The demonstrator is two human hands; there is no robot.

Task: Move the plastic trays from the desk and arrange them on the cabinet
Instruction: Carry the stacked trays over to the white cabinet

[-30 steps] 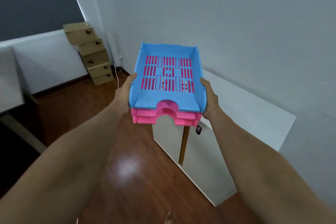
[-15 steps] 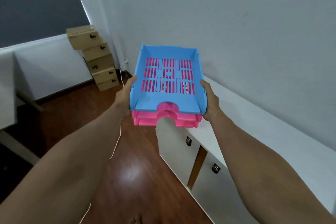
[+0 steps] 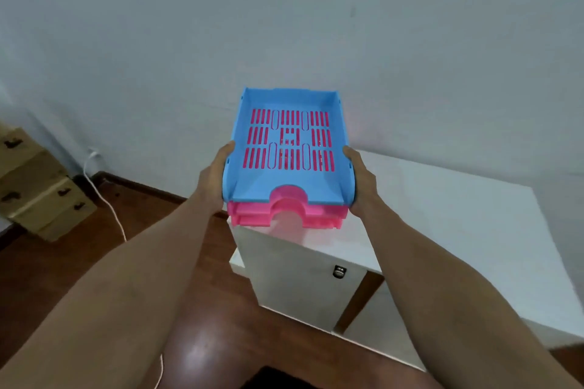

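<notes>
I hold a stack of plastic trays in front of me: a blue slotted tray [image 3: 286, 180] on top of pink trays [image 3: 252, 215] nested beneath it. My left hand [image 3: 211, 177] grips the stack's left side and my right hand [image 3: 361, 181] grips its right side. The stack hangs just above the left end of the white cabinet [image 3: 442, 215], close to the wall. I cannot tell whether the pink bottom touches the cabinet top.
The cabinet has white doors with a small dark handle [image 3: 338, 271]. Stacked cardboard boxes [image 3: 34, 189] stand at the far left on the dark wooden floor [image 3: 63, 262]. A white cable [image 3: 107, 208] runs down the wall across the floor.
I have turned to face the cabinet and come closer. The tray stack has moved over its left end and lower towards its top. Both hands keep the same grip.
</notes>
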